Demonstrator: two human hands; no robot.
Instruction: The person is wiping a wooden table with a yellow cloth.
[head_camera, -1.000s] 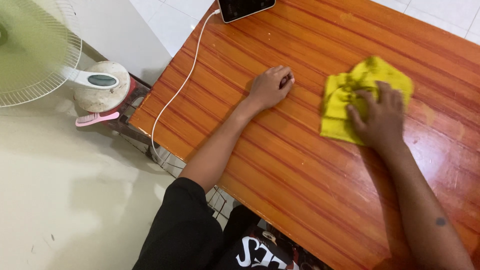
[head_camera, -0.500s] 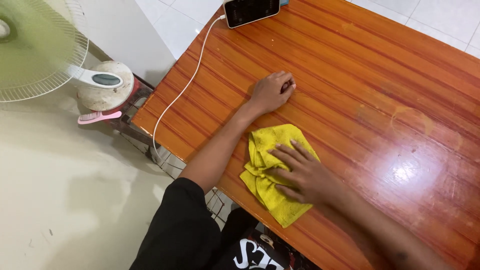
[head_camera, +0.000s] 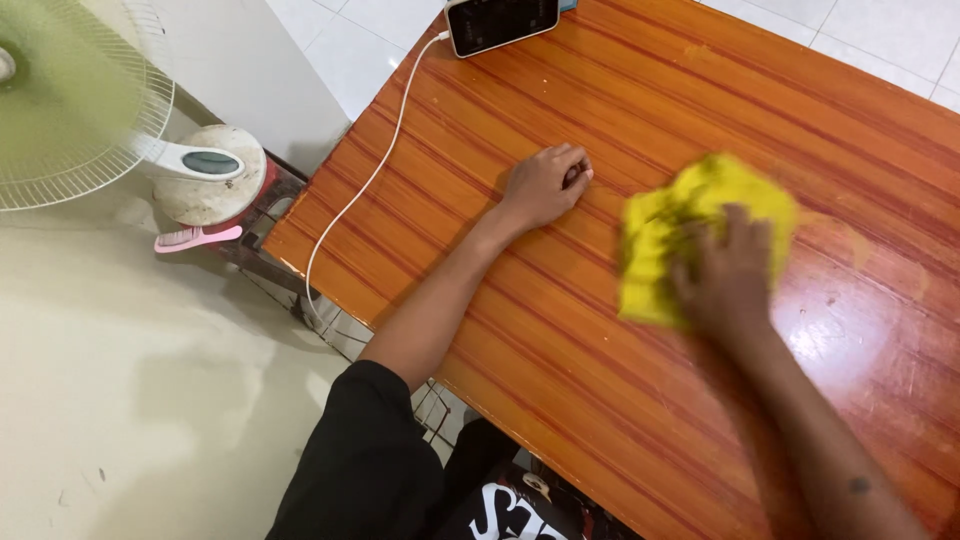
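Pressing my right hand (head_camera: 728, 275) flat on the crumpled yellow cloth (head_camera: 690, 225), which lies beneath it; my left hand (head_camera: 545, 185) rests clenched on the glossy orange wooden table (head_camera: 620, 90).

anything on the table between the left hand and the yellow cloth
Nothing: in the head view only a bare strip of wooden table separates the left hand, resting in a loose fist, from the yellow cloth under the right hand.

Bright, even daylight fills the room, with white glare on the glossy tabletop (head_camera: 830, 330) just right of the right hand (head_camera: 725, 275). That hand and its yellow cloth (head_camera: 690, 215) smear with motion blur; the left hand (head_camera: 545, 185) stays sharp.
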